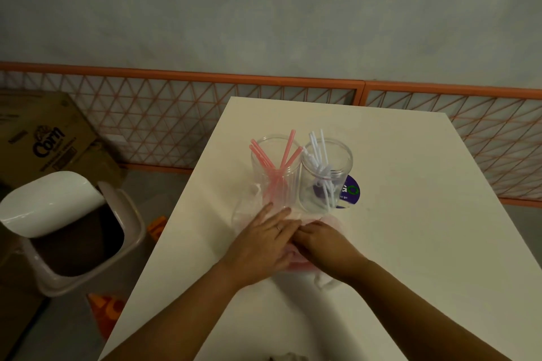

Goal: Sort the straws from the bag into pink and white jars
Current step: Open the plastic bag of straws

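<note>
Two clear jars stand side by side on the white table (396, 179). The left jar (274, 184) holds several pink straws (286, 152); the right jar (327, 182) holds several white straws (318, 152). In front of them lies a clear plastic bag (296, 261) with pink straws showing through it. My left hand (264, 246) lies flat on the bag, fingers spread toward the pink jar. My right hand (325, 243) is curled on the bag beside it, fingertips tucked under my left hand; what they pinch is hidden.
A round purple sticker (352, 189) lies on the table behind the white jar. Left of the table on the floor stand a swing-lid bin (64, 228) and a cardboard box (50, 138). An orange mesh fence (205, 114) runs along the wall.
</note>
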{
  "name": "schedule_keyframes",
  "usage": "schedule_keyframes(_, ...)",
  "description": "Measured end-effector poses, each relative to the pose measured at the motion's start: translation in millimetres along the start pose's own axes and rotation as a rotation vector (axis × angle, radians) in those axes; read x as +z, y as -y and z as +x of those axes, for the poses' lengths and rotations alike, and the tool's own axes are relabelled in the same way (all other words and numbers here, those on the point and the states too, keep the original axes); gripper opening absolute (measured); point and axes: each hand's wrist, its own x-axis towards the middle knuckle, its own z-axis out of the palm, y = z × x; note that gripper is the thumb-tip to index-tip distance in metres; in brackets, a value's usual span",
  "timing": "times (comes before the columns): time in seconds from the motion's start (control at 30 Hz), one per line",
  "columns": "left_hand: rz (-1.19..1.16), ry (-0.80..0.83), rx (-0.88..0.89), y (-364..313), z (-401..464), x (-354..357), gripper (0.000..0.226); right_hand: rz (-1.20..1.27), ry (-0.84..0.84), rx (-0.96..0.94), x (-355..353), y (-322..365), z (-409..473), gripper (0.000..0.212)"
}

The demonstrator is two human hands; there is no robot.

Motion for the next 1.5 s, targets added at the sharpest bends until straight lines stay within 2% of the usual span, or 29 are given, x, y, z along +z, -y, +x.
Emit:
schedule_keyframes(0.07,-0.124,0.173,-0.013,1,3,-2,0.049,-0.033,0.159,0.059,7,-1,2,0.029)
schedule_keyframes(0.13,-0.141,0.292,-0.01,8,0,-2,0.049,-0.066,0.214,0.135,10,-4,-2,0.028)
schedule_keyframes(0.23,0.06,0.274,0.126,19,-7,0,0.032,-0.066,0.18,0.233,10,-8,-9,0.025)
schedule_keyframes(0.3,0.114,0.309,0.129,23,-12,6,0.039,-0.093,0.16,0.266,11,-12,-14,0.028)
schedule_keyframes(0.37,0.126,0.298,0.042,24,-16,11,0.062,-0.114,0.133,0.296,11,-14,-17,0.029)
schedule_keyframes(0.43,0.154,0.253,-0.128,25,-18,9,0.073,-0.097,0.158,0.354,5,-14,-20,0.031)
schedule_keyframes(0.5,0.215,0.239,-0.258,28,-19,8,0.066,-0.108,0.177,0.393,0,-17,-21,0.031)
schedule_keyframes(0.57,0.235,0.26,-0.35,31,-19,3,0.047,-0.146,0.168,0.425,-4,-18,-22,0.032)
schedule_keyframes(0.63,0.194,0.365,-0.405,36,-20,6,0.029,-0.149,0.165,0.465,-5,-18,-24,0.039)
schedule_keyframes(0.7,0.116,0.436,-0.456,39,-20,5,0.04,-0.127,0.167,0.501,-3,-17,-25,0.047)
schedule_keyframes(0.77,0.06,0.435,-0.465,39,-22,6,0.046,-0.111,0.198,0.54,-3,-16,-26,0.062)
schedule_keyframes(1.0,0.045,0.485,-0.492,30,-22,15,0.095,-0.205,0.461,0.566,-9,-15,-33,0.119)
schedule_keyframes(1.13,0.049,0.54,-0.499,27,-27,21,0.107,-0.214,0.563,0.579,-10,-13,-34,0.122)
schedule_keyframes(1.2,0.054,0.436,-0.473,28,-29,21,0.107,-0.174,0.6,0.604,-21,-9,-29,0.114)
schedule_keyframes(1.27,0.144,0.191,-0.391,33,-33,19,0.101,-0.18,0.558,0.605,-33,-3,-21,0.095)
schedule_keyframes(1.37,0.17,-0.195,-0.229,30,-34,23,0.066,-0.163,0.311,0.533,-41,6,-5,0.053)
schedule_keyframes(1.43,0.172,-0.309,-0.104,24,-25,26,0.044,-0.019,0.175,0.476,-37,12,8,0.038)
schedule_keyframes(1.5,0.152,-0.31,-0.022,20,-15,30,0.032,0.122,0.156,0.455,-25,17,17,0.038)
